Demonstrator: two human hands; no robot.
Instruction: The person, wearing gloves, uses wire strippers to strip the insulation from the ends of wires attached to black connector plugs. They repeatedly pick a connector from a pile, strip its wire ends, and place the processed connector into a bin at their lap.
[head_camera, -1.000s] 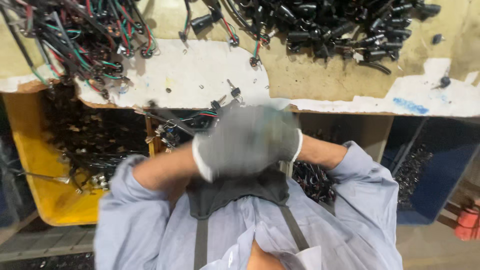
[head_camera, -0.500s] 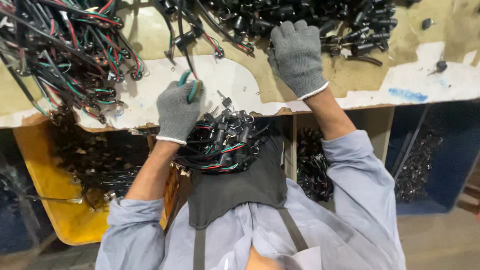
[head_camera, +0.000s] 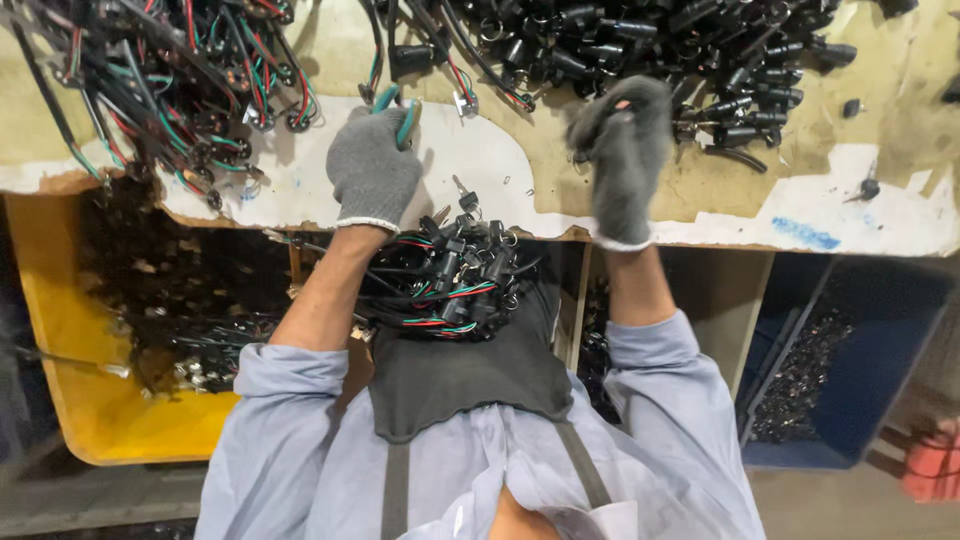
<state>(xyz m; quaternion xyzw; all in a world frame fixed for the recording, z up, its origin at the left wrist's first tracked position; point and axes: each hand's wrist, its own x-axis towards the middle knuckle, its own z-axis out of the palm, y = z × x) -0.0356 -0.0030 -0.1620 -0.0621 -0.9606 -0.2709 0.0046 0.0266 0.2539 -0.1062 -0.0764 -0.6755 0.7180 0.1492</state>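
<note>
Left hand: gloved, clenched around green-handled cutters near the bench's front edge, ready to snip. Right hand: gloved, grasping a black connector picked from the pile.

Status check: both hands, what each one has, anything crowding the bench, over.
Left hand gripping green-handled pliers. Right hand closed at black connector pile, contents unclear. Wire bundle in lap; tangled harnesses crowd bench left.

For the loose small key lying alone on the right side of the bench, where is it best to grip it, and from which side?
Probably pinch the small key by its dark head from above. It lies flat on the bench top away from the black connector pile, so nothing crowds it. The right hand is nearer.
</note>
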